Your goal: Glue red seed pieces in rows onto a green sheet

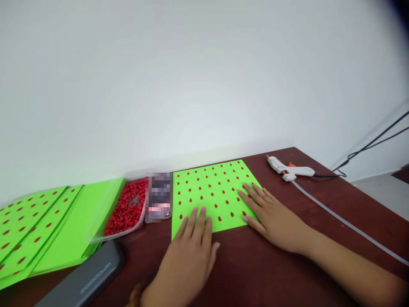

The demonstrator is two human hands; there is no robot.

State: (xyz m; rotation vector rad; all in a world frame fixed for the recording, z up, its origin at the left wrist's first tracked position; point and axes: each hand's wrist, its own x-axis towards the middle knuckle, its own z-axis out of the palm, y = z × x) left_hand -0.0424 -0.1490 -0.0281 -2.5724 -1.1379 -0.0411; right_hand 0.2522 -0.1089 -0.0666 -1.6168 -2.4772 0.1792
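A bright green sheet (207, 207) dotted with rows of small red drop-shaped pieces lies flat on the dark red table. My left hand (188, 256) rests with spread fingertips on its front left part. On the right edge of the sheet lies my right hand (270, 213), palm down with the fingers stretched out. Neither hand holds anything. Parts of the sheet under the fingers are hidden.
To the left stand a clear tub of red pieces (126, 209), a blurred phone-like item (159, 198), plain green sheets (76, 221), dotted green sheets (28, 217) and a grey case (87, 277). A white glue gun (284, 168) with its glue stick (338, 221) lies right.
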